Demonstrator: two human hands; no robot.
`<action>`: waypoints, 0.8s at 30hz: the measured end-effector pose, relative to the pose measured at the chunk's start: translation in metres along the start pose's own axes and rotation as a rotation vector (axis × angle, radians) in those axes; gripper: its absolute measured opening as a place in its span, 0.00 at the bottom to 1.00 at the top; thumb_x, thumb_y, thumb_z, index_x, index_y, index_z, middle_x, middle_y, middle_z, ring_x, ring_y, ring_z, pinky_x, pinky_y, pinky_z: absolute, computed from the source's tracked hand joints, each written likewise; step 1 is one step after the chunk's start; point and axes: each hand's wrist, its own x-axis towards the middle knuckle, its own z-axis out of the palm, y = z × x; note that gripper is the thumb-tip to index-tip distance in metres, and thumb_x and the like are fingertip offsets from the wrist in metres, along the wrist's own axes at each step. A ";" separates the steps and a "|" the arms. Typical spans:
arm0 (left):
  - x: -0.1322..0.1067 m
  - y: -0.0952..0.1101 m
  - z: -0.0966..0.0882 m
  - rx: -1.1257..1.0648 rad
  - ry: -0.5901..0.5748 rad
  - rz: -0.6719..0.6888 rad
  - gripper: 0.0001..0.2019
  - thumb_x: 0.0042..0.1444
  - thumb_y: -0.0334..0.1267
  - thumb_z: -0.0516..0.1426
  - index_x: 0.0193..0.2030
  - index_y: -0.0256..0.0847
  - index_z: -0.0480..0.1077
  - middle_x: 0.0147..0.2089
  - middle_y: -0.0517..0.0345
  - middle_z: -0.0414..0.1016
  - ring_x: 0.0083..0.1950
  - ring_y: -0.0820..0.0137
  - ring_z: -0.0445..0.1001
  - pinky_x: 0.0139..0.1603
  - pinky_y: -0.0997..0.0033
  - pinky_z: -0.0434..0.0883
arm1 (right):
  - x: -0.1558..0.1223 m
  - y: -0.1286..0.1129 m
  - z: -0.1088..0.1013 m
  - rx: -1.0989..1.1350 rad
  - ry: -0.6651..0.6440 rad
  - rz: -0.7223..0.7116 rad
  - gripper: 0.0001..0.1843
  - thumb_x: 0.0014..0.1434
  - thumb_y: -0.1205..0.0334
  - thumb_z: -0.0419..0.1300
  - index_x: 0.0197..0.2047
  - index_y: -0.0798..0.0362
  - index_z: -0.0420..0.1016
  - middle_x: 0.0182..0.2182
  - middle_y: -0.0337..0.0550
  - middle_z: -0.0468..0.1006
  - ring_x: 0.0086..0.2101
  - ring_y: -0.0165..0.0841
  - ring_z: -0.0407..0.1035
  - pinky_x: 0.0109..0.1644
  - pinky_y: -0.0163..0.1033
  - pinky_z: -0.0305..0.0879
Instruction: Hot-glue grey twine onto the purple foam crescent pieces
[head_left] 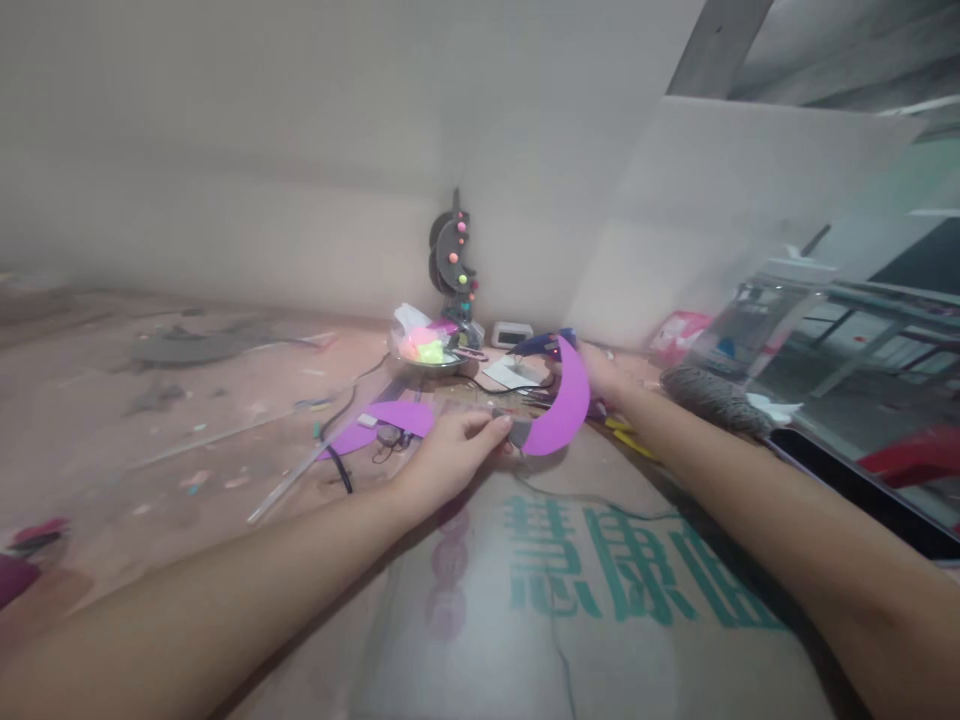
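Between our left hand [466, 445] and right hand [596, 376] sits a purple crescent [568, 405], its grey end [519, 431] pinched thumb-to-fingers by the left, probably for steadiness. It mostly hides the right's grip; its hold we cannot tell

Against the pale wall [300, 120] stands a dark ornament [446, 240] of curved pieces, dotted with small pink, orange, green and teal balls. Just in front of it, a shallow metal bowl [431, 370] holds bright pink and yellow-green stuff — too blurred to make out — and a small white clock [512, 334] sits to its right. Farther right are a pink packet [679, 333], a clear container [757, 310], a skein of grey yarn [712, 400] and a black, phone-like slab [862, 490], with something red [915, 458] beyond. On the left of the worktop [90, 390] lie a flat grey piece [184, 345] and scattered scraps [195, 483]; nearer, a sheet [637, 665] bears large green characters.
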 end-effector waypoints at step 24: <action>-0.002 0.009 -0.006 0.068 0.139 -0.060 0.22 0.56 0.54 0.53 0.24 0.37 0.69 0.24 0.60 0.69 0.26 0.72 0.64 0.28 0.73 0.58 | -0.145 -0.010 -0.031 0.015 -0.004 -0.256 0.06 0.53 0.54 0.64 0.31 0.46 0.74 0.31 0.42 0.81 0.35 0.42 0.76 0.41 0.47 0.75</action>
